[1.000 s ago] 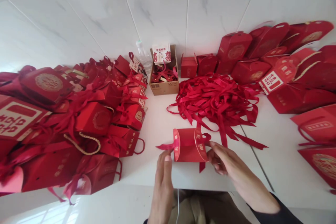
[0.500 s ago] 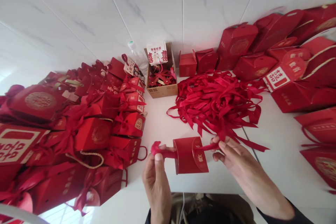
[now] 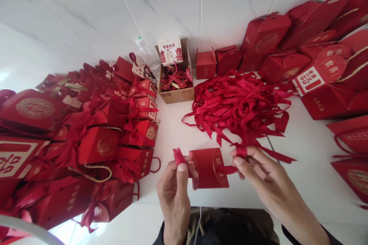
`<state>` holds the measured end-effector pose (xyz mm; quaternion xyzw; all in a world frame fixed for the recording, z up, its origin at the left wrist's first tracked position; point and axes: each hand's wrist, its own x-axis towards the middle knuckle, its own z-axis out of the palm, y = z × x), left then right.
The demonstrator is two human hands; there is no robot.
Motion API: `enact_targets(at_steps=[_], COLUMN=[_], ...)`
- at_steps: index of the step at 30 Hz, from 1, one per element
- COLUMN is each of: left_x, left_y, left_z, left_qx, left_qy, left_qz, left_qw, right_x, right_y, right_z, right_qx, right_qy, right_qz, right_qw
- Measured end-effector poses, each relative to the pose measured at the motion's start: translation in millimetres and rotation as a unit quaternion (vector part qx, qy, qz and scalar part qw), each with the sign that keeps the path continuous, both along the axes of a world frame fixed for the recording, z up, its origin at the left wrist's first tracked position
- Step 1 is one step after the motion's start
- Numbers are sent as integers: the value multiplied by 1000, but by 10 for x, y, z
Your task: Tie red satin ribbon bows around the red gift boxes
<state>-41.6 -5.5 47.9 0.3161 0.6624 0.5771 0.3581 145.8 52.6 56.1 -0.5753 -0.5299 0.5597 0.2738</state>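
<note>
A small red gift box point(image 3: 204, 169) with curved ends and gold characters sits between my hands near the table's front edge. Red ribbon point(image 3: 228, 169) comes out of its right side. My left hand point(image 3: 174, 187) pinches one ribbon end between thumb and fingers, its fingertips against the box's left side. The other end is pinched in my right hand point(image 3: 255, 168), just right of the box. Part of the ribbon is hidden by the box and by my fingers.
A heap of loose red ribbons point(image 3: 241, 107) lies behind the box. Behind that stands a cardboard box point(image 3: 176, 95) of small red pieces, beside a clear plastic bottle point(image 3: 148, 55). Ribbon-tied red boxes point(image 3: 99, 145) crowd the left; more red boxes point(image 3: 266, 38) line the right.
My left hand has moved right, its fingers now closer to the box, and the ribbon end points upward. In my right hand the ribbon end is now folded up over the fingers.
</note>
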Motion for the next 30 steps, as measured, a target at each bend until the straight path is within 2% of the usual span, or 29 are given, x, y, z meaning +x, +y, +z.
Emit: enact_targets(at_steps=[2,4,7,9,11,15,17,20,22,24,26,28,30], left_x=[20,61,115,119,100,49,26,-16,-44,-63,-70,-72,-80], left_y=[15,7,-32,-43,-27,48,80,111,124,135,143,150,157], left_z=[28,42,28,13,13,57,83,116,134,140,120,67,-15], left_qx=[-26,-28,1,-10,-43,-86,-84,-74,-63,-47,-23,25,113], left_qy=[39,76,104,64,3,-65,-87,-87,-73,-53,5,111,241], left_qz=[-52,-106,-169,-190,-184,-195,-217,-232,-251,-271,-267,-239,-223], left_qw=[998,991,980,980,982,975,969,966,963,960,963,964,938], right_x=[-58,-147,-277,-315,-302,-187,-118,-1,80,139,147,95,1], right_y=[-8,1,45,95,156,261,277,253,231,227,244,270,294], right_z=[93,199,283,263,205,158,225,380,442,435,371,282,191], right_qx=[67,171,302,331,343,384,380,299,223,176,181,181,140], right_qy=[1,6,-4,-22,-49,-90,-79,-66,-70,-85,-105,-108,-74], right_qz=[18,74,204,271,290,258,231,194,215,269,296,281,266], right_qw=[998,982,931,903,892,882,892,932,948,943,932,936,951])
